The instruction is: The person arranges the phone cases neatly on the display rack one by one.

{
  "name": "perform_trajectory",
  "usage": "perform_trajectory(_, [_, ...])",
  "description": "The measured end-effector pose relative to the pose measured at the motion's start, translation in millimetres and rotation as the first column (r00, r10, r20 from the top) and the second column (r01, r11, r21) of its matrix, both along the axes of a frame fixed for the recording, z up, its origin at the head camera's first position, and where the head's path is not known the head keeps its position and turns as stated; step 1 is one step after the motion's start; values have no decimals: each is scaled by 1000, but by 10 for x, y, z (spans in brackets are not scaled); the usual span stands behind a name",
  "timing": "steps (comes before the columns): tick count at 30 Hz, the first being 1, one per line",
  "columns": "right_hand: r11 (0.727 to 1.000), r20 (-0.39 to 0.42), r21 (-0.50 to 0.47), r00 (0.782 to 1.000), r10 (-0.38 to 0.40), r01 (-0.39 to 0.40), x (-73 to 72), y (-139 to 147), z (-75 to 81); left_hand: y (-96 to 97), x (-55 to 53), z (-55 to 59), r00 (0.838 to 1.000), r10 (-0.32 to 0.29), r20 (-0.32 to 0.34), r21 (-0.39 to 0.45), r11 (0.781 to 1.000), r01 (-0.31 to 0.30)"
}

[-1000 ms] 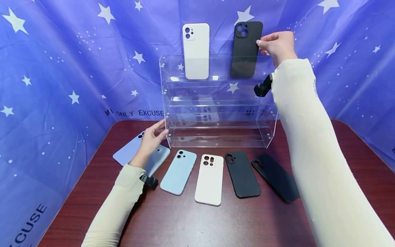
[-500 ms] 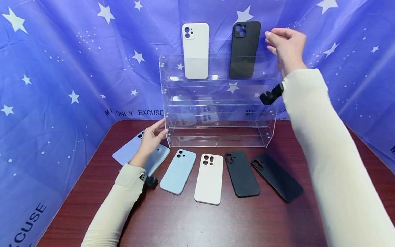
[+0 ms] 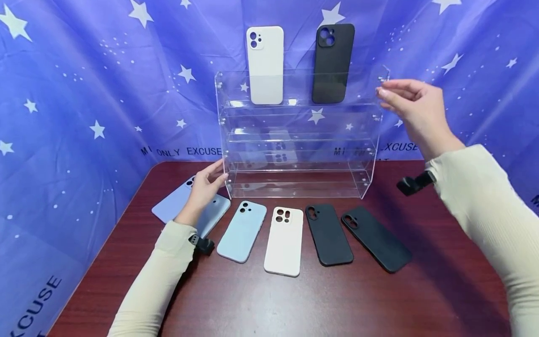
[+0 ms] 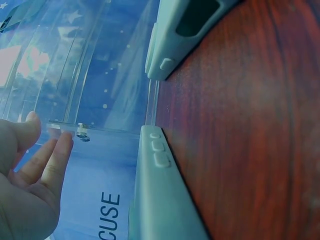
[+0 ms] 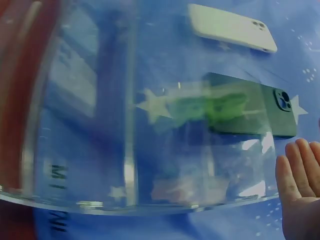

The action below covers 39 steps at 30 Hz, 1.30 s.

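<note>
My left hand [image 3: 205,189] touches the left side panel of a clear acrylic tiered display rack [image 3: 301,192], its fingers fairly straight in the left wrist view. At the rack's upper right my right hand [image 3: 423,112] hovers with nothing in it; whether its fingertips touch the panel, I cannot tell. Upright on the top tier stand a white phone case [image 3: 266,63] and, apart on its right, a black phone case [image 3: 332,65]. The right wrist view shows that black case [image 5: 245,107] through the clear plastic, with my right fingers [image 5: 300,167] beside its camera end.
In front of the rack lie a lavender case [image 3: 170,206], partly covered by a blue case [image 3: 214,215], a light blue case [image 3: 242,231], a cream case [image 3: 284,243] and two black cases, one straighter [image 3: 330,236] and one slanted [image 3: 376,241]. A starry blue curtain [image 3: 84,154] hangs behind.
My right hand has let go of the black case's right edge and moved right and down. The case stays standing on the top tier. My left hand has kept its place on the rack.
</note>
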State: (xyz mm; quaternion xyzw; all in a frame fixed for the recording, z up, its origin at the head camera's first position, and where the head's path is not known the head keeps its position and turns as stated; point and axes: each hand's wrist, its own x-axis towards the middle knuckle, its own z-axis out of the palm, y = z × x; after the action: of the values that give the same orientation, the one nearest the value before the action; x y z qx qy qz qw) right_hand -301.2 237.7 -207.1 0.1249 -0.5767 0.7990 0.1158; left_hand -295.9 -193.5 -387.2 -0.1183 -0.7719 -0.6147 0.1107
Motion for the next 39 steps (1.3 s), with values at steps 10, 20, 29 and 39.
perform_trajectory(10, [910, -40, 412, 999, -36, 49, 321, 156, -581, 18, 10, 24, 1000, 3, 14, -4, 1000, -3])
perform_trajectory(20, [653, 19, 758, 1000, -2, -13, 590, 240, -1163, -13, -7, 23, 1000, -2, 8, 8, 1000, 2])
perform_trajectory(29, [669, 159, 696, 964, 211, -261, 827, 407, -1689, 13, 7, 0, 1000, -5, 8, 19, 1000, 5])
perform_trajectory(39, [682, 222, 660, 949, 224, -315, 913, 477, -1936, 7, 3, -3, 1000, -8, 17, 9, 1000, 7])
